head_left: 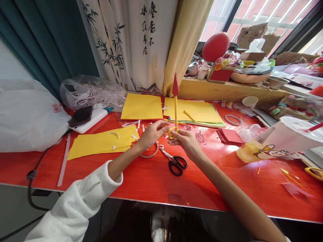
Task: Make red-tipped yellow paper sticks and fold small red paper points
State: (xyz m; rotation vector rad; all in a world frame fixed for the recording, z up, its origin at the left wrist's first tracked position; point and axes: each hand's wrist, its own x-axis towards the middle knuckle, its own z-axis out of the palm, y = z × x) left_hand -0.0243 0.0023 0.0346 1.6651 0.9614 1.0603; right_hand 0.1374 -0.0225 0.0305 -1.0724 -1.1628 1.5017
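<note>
A thin yellow paper stick point(176, 112) with a red pointed paper tip point(175, 86) stands upright over the table. My right hand point(185, 141) pinches its lower end. At that end a curled yellow paper strip point(170, 133) forms a small loop. The fingers of my left hand point(153, 134) are bent together at the loop's left side, touching it or very near it. Black-handled scissors point(176, 164) lie partly open below my hands, beside a roll of clear tape point(151, 153).
Yellow paper sheets point(141, 107) lie behind my hands, and yellow strips point(98, 144) to the left. Red paper pieces point(229, 136) and a tilted drink cup point(277, 141) are at the right. A phone point(81, 116) rests on a white box at the left.
</note>
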